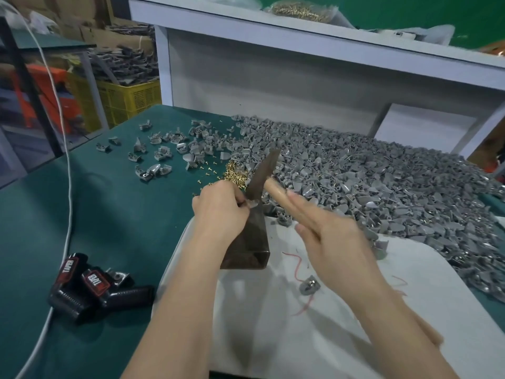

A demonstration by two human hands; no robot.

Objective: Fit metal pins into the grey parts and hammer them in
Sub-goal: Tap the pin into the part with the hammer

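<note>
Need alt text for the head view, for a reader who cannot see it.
A person's left hand pinches a grey part on top of a dark metal block while the right hand holds a wooden-handled hammer over it. A heap of grey parts and a small pile of brass pins lie beyond on the green table.

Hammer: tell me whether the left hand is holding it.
No, the right hand grips the hammer by its handle; the left hand pinches a grey part.

Smooth pale wood on the hammer handle [276, 192], dull dark metal head [263, 173]; glinting brassy pins [235, 174], matt plastic grey parts [382, 181].
</note>
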